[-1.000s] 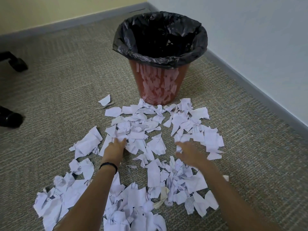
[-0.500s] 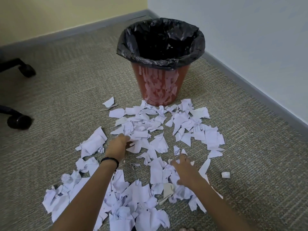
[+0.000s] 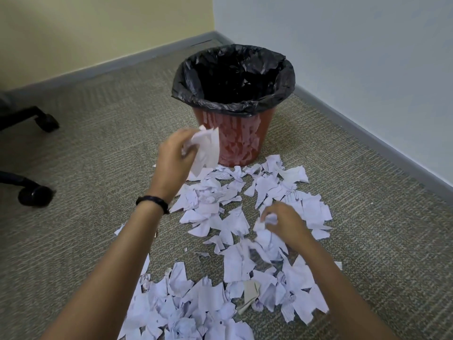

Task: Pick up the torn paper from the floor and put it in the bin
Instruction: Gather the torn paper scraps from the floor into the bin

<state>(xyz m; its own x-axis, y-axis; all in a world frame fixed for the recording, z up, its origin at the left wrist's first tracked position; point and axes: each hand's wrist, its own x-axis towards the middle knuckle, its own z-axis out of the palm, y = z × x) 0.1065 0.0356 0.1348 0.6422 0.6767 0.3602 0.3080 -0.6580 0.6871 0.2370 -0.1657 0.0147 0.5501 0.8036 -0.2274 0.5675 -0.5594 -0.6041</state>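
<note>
**Gripped: a wad (image 3: 207,146) in the left hand (image 3: 172,157), a scrap (image 3: 270,220) in the right hand (image 3: 286,223)**

Left fingers curl round the wad at centre frame, just before the bin (image 3: 235,143), likely bound for its lined mouth. The right hand pinches its scrap low at centre right, probably to gather more. Most torn paper (image 3: 196,305) lies on the carpet (image 3: 73,168), lower frame.

White torn paper (image 3: 210,214) litters carpet before black-lined red bin (image 3: 235,133)

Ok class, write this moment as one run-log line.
left hand: holds paper scraps up before bin | right hand: pinches crumpled scrap low over torn paper pile | pile: mostly uncollected
</note>
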